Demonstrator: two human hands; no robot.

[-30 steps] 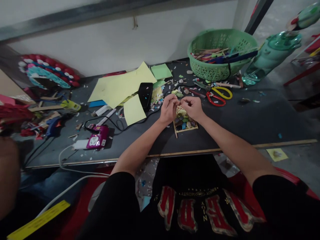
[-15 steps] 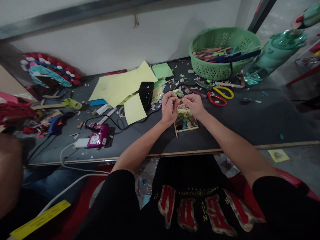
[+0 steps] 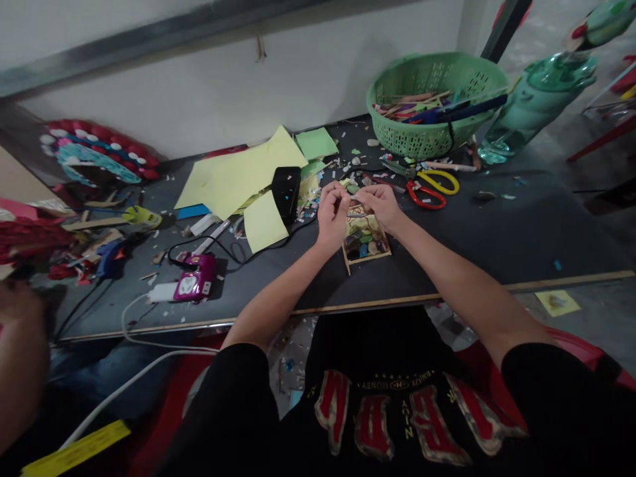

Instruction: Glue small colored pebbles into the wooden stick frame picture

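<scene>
My left hand point(image 3: 332, 211) is closed in a pinch above the far end of a small stick-edged frame point(image 3: 370, 257). Opposite it, my right hand point(image 3: 380, 204) pinches too, its fingertips meeting those of the left. Whatever lies between the fingertips is too small to make out. Coloured pebbles point(image 3: 366, 238) fill the near part of the frame, with a yellowish panel marked with reddish lines behind them, partly hidden by my hands. Just beyond and to the right lie scissors point(image 3: 426, 197) with one red and one yellow handle.
A green basket point(image 3: 412, 136) of sticks and tools stands at the back, beside a green plastic bottle point(image 3: 541, 99). Yellow paper point(image 3: 233, 175), a black phone-like object point(image 3: 286, 189) and a purple power adapter point(image 3: 197, 278) lie left. Another person's arm point(image 3: 20, 358) shows at far left.
The view has shifted slightly. My hands stay together over the frame, with the fingers turned a little; the left fingers look more bunched.
</scene>
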